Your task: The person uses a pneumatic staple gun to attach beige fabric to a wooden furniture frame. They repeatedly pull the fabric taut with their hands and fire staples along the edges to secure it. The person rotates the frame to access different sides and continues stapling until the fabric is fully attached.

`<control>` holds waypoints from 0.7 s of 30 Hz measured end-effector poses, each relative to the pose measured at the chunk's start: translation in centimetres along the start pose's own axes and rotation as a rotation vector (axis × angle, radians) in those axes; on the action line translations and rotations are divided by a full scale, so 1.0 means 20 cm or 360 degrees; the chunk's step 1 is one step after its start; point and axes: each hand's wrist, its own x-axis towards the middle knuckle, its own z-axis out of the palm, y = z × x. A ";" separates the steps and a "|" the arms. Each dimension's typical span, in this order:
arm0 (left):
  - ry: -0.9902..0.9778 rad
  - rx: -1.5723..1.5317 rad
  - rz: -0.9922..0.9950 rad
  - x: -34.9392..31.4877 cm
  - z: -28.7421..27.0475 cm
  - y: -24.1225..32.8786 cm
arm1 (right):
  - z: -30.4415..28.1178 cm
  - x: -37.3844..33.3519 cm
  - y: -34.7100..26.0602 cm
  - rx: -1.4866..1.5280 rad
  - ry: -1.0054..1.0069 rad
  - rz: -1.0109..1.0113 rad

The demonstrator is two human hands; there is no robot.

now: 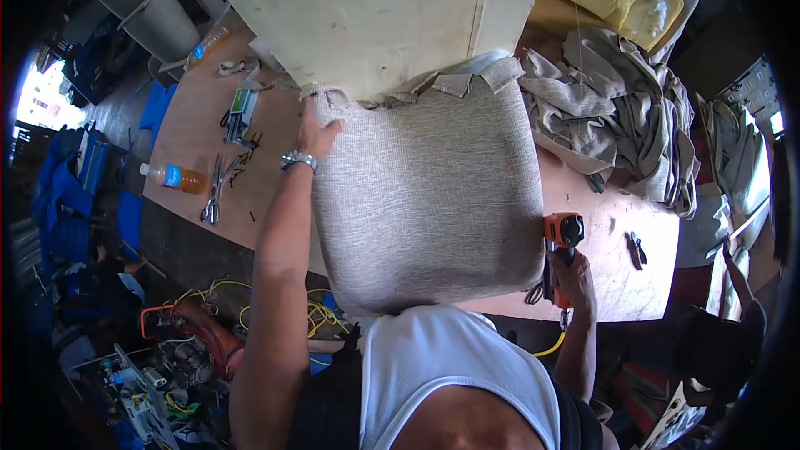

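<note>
A padded seat piece (pixel 429 192) covered in grey woven fabric stands in front of me, with ragged fabric edges along its far side. My left hand (pixel 317 132) grips its far left corner, thumb on the fabric and the other fingers partly hidden round the edge. Low on the right side, my right hand (pixel 575 279) is wrapped round the handle of an orange and black staple gun (pixel 564 233). The gun's head is close against the padded side; I cannot tell whether they touch. A yellow air hose (pixel 552 346) runs from the handle's base.
On the wooden table (pixel 271 175) at left lie scissors (pixel 214 187), an orange drink bottle (pixel 175 177) and scattered dark bits. Pliers (pixel 637 250) and heaped grey fabric (pixel 600 108) are at right. A pale board (pixel 375 21) rises behind. A person (pixel 721 342) is at far right.
</note>
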 end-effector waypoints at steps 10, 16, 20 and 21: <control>-0.0003 0.0088 -0.0295 0.03 0.01 0.03 | -0.08 0.00 -0.86 0.0330 -0.0255 -0.0385; -0.0021 -0.0071 -0.0171 0.06 0.04 -0.03 | 0.39 0.50 -1.53 -0.1092 -0.0522 -0.0934; 0.0116 -0.0216 -0.0108 0.07 0.08 -0.09 | 0.71 0.84 -1.83 -0.1431 -0.0563 -0.0944; 0.0074 -0.0195 -0.0175 0.05 0.05 -0.06 | 0.77 0.90 -1.87 -0.1412 -0.0600 -0.0819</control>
